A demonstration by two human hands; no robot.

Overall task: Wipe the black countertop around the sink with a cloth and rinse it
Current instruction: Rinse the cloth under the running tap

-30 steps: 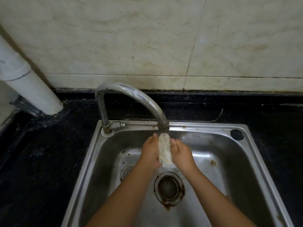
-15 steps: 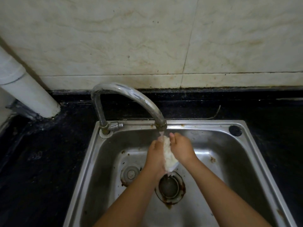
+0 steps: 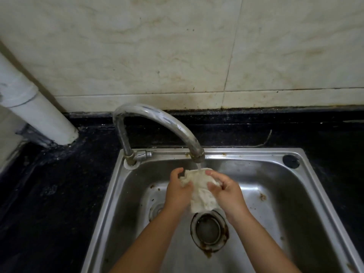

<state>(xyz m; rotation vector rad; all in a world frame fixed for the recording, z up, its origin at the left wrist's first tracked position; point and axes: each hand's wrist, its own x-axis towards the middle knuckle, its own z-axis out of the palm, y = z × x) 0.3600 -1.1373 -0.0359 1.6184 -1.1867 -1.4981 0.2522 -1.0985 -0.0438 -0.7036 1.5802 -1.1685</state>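
Cloth (image 3: 200, 191), white and bunched, hangs just below the faucet spout (image 3: 197, 155), caught between both hands over the sink (image 3: 246, 154); a thin stream from the spout lands on its upper edge. The left hand (image 3: 178, 191) holds it from one side with its fingers (image 3: 175, 173) curled round the fabric, thumb pressed into the folds. The right hand (image 3: 226, 191) pinches the other side, fingers bent over the top corner nearest the spout. The lower end of the cloth dangles free, directly above the drain (image 3: 209, 232), which sits nearer the person than the spout.

Rinsing looks to be the step in hand. To do it well, I would open the bunched folds so water reaches the inner layers, shift the cloth so the stream falls on its middle, not its edge, then rub the two halves together and squeeze downward toward the drain. Keeping it low under the spout should stop splashes reaching the black bench (image 3: 65, 194) beside the sink
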